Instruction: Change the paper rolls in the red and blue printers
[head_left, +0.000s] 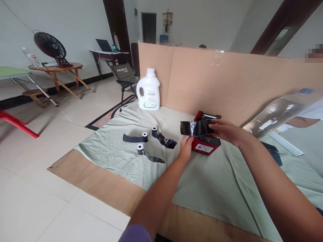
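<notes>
A strip of glossy black ribbon [193, 128] stretches above a red device [205, 147] with its lid raised. My right hand [223, 131] pinches the ribbon's right end, thumb in front. My left hand [186, 147] is at the device's left side, just under the ribbon; its fingertips are partly hidden, so whether it grips the device is unclear. Left of the device, three small rolls with black tails lie on the green cloth [101, 151]: one at the left [144, 135], one at the back [154, 129] and one nearer me [140, 148].
A white jug [149, 92] stands behind the rolls, before a cardboard wall [202, 77]. At the right are a large clear bottle [275, 114], a dark flat object [272, 153] and another person's arm [302, 122]. A fan [51, 45] stands on a wooden table far left.
</notes>
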### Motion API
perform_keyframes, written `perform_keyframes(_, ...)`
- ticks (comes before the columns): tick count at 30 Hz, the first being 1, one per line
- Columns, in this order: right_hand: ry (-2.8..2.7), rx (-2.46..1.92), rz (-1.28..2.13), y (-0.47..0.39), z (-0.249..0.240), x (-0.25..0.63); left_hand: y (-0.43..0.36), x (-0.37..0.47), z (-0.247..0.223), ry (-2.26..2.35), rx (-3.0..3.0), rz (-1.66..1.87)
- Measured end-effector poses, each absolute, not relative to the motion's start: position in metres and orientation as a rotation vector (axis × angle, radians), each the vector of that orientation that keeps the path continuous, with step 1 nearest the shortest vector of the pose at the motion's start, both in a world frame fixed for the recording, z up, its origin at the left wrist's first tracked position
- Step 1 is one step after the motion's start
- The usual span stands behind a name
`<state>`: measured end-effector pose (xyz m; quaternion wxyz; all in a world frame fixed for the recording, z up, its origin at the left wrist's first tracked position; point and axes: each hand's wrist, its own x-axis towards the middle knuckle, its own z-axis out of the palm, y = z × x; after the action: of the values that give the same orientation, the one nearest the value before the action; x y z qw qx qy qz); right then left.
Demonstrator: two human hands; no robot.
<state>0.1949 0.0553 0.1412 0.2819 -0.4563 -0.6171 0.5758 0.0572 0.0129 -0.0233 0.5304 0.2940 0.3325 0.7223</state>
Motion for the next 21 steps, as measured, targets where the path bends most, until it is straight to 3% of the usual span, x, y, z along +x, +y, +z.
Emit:
perform_keyframes(5, -1.480, -1.044, 1.695, 0.054, 0.143, 0.127, 0.016, 0.056, -0.023, 0.718, 0.698, 1.757)
perform_keyframes(9, -1.406, -1.083, 1.596, 0.068, 0.121, 0.069, 0.019, 0.058, -0.025, 0.745, 0.704, 1.732)
perform_keyframes(13, -1.480, -1.270, 1.171, 0.087, 0.088, 0.018, 0.018, 0.057, -0.028, 0.705, 0.705, 1.721)
perform_keyframes(18, -2.159, -1.478, 0.455, 0.098, 0.045, -0.014, 0.022, 0.052, -0.036, 0.632, 0.734, 1.767)
perform_keyframes(21, -2.415, -1.547, 0.352, 0.094, 0.033, -0.017, 0.029, 0.051, -0.040, 0.709, 0.717, 1.735)
